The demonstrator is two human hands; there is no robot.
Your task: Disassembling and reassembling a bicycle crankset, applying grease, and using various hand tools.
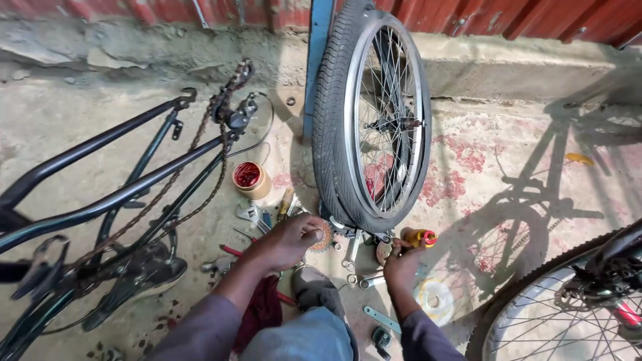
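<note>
The upright black-tyred spoked bicycle wheel (372, 120) stands just beyond both hands, its axle pointing sideways. The left hand (287, 241) curls its fingers onto a rusty toothed sprocket (324, 235) at the tyre's base; the right hand (400, 262), equally near, pinches a yellow-handled screwdriver (418, 237).

At six o'clock the left hand (289, 239) pinches a rusty sprocket (324, 235). The right hand (400, 262) grasps an orange-handled tool (420, 237) beneath the upright bicycle wheel (374, 120) at twelve.
</note>
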